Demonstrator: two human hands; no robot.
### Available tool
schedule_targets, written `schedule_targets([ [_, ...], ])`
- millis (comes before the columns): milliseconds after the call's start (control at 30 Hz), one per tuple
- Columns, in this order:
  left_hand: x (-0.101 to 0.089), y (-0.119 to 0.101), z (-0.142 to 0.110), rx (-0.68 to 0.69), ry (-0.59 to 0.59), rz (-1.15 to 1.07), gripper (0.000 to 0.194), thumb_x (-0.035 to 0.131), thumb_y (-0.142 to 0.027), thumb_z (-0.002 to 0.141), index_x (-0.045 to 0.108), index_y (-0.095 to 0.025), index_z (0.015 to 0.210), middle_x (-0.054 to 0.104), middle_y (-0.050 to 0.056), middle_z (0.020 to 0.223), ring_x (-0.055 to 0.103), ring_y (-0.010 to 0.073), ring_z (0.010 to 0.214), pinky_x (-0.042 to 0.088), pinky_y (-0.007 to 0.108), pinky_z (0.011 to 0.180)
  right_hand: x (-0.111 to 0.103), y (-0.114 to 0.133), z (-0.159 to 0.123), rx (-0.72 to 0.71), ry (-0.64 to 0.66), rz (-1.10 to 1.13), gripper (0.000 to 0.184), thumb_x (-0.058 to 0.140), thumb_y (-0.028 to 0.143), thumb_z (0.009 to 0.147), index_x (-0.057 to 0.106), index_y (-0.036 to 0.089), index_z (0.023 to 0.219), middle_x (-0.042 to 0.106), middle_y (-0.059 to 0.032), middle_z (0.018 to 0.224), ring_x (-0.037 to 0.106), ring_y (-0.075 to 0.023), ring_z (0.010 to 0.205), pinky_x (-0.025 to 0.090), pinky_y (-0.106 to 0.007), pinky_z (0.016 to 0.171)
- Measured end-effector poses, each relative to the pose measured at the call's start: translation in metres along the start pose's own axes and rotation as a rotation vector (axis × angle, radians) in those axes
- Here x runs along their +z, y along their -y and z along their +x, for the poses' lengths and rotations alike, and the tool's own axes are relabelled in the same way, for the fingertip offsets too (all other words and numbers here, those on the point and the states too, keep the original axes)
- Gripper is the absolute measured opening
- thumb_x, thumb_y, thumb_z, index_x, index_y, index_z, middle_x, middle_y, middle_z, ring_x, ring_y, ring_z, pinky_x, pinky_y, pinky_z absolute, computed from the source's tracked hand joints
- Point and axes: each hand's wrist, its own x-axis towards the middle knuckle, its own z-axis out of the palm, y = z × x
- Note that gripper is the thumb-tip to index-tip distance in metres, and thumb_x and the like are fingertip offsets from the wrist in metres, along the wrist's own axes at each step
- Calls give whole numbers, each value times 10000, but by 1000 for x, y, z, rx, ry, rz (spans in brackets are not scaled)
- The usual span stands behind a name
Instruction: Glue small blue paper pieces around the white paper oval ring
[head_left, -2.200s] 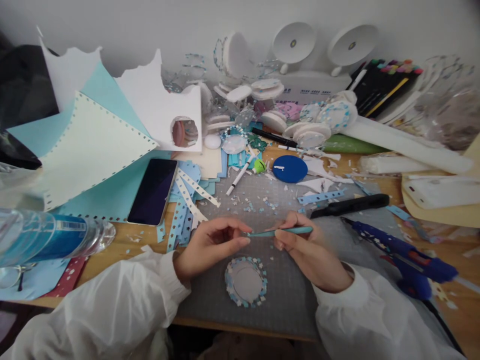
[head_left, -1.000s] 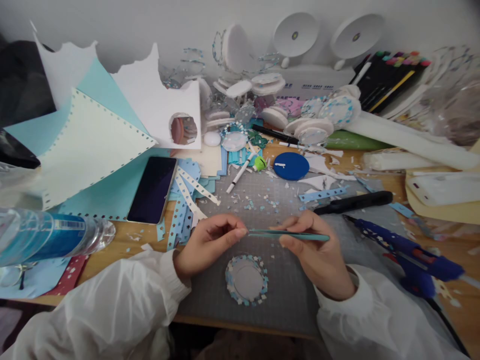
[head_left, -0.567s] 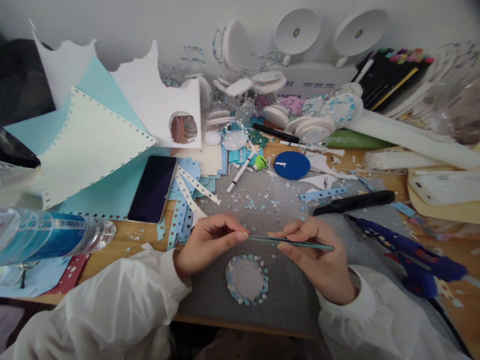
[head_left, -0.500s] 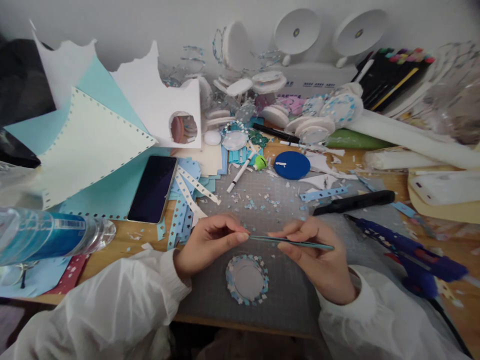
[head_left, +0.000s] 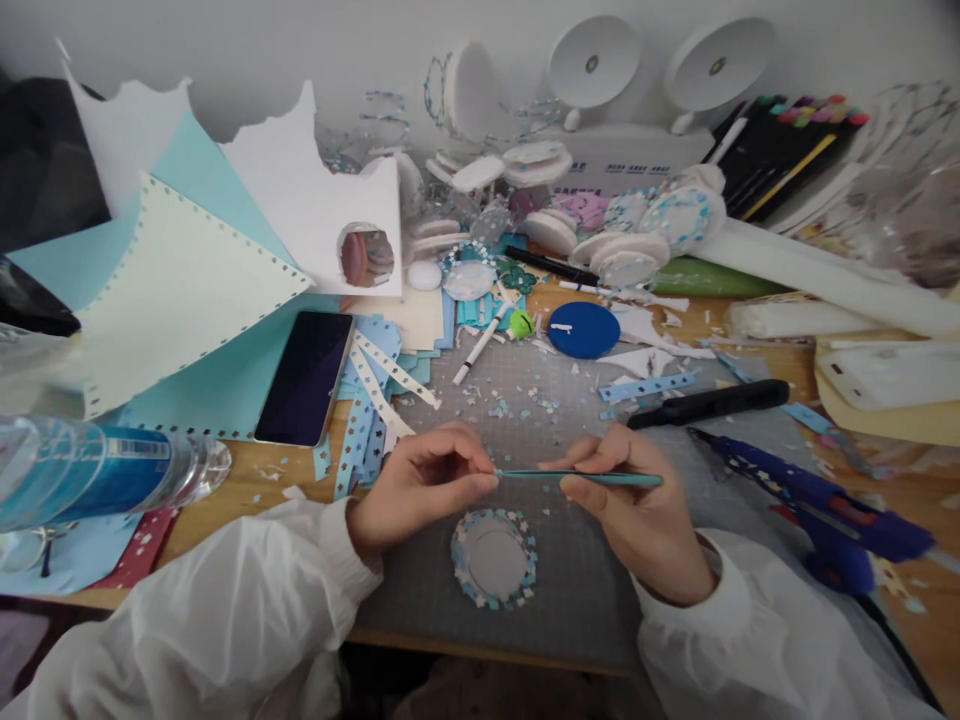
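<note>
My right hand (head_left: 637, 510) holds teal tweezers (head_left: 532, 474) level above the mat, their tips pointing left. At those tips, the thumb and forefinger of my left hand (head_left: 427, 480) are pinched together. Something tiny and pale shows between the left fingertips, too small to name. Just below both hands, a round disc (head_left: 497, 555) lies flat on the grey cutting mat (head_left: 592, 600), its rim ringed with small white and blue star- or flower-shaped paper bits. More such bits (head_left: 502, 407) are scattered on the mat beyond my hands.
To the right lie a blue glue gun (head_left: 825, 500) and a black pen-shaped tool (head_left: 709, 403). A blue round lid (head_left: 584, 330) sits farther back. On the left are a phone (head_left: 304, 380), punched paper strips (head_left: 364, 430) and a water bottle (head_left: 112, 470) on its side.
The tweezers have shifted slightly left and their two arms look a little farther apart. My right fingers have moved slightly along them. The left hand stays nearly in place.
</note>
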Motion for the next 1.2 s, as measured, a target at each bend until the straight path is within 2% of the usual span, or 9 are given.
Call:
schedule_targets([
  [300, 0, 1, 0, 17, 6, 23, 25, 684, -154, 791, 669, -150, 772, 551, 11, 746, 494, 93, 660, 391, 213, 604, 0, -1, 0, 7, 13, 30, 175, 729, 140, 777, 571, 214, 779, 667, 23, 807, 713, -134, 827, 543, -173, 678],
  [567, 0, 1, -1, 27, 17, 53, 33, 686, -151, 790, 662, -145, 769, 554, 15, 752, 489, 92, 644, 387, 218, 596, -1, -2, 0, 20, 14, 3, 181, 728, 146, 778, 560, 210, 758, 649, 22, 782, 710, -143, 814, 519, -171, 629],
  [800, 0, 1, 1, 21, -4, 49, 63, 687, -182, 795, 664, -144, 750, 552, 12, 722, 492, 102, 652, 389, 220, 606, -5, -3, 3, 12, -38, 28, 173, 734, 177, 771, 566, 219, 769, 643, 10, 778, 697, -156, 759, 541, -238, 636],
  [900, -1, 0, 1, 4, -33, 39, 109, 680, -221, 809, 674, -147, 730, 580, 18, 701, 511, 116, 670, 395, 226, 627, -7, -2, 8, -123, -139, -42, 167, 734, 162, 759, 578, 222, 768, 628, 8, 779, 691, -172, 765, 569, -306, 688],
  [1033, -2, -1, -2, -44, -40, 46, 200, 661, -297, 834, 719, -148, 713, 617, 28, 685, 526, 126, 671, 399, 238, 655, -4, 11, 9, -463, -276, -370, 193, 709, 77, 741, 588, 224, 766, 638, -8, 780, 682, -198, 771, 567, -364, 702],
  [1100, -4, 0, -3, -69, -51, 32, 246, 665, -349, 829, 745, -150, 709, 608, 25, 649, 504, 122, 637, 382, 241, 634, 0, 19, 7, -655, -225, -624, 240, 693, 36, 730, 604, 241, 820, 684, -31, 814, 673, -207, 758, 556, -383, 685],
  [1200, -6, 6, -6, -127, -85, -31, 294, 681, -420, 803, 771, -148, 736, 596, 22, 607, 452, 115, 592, 338, 250, 591, 7, 28, 3, -896, 19, -954, 294, 653, 37, 762, 618, 275, 932, 735, -38, 906, 666, -184, 726, 556, -368, 677],
])
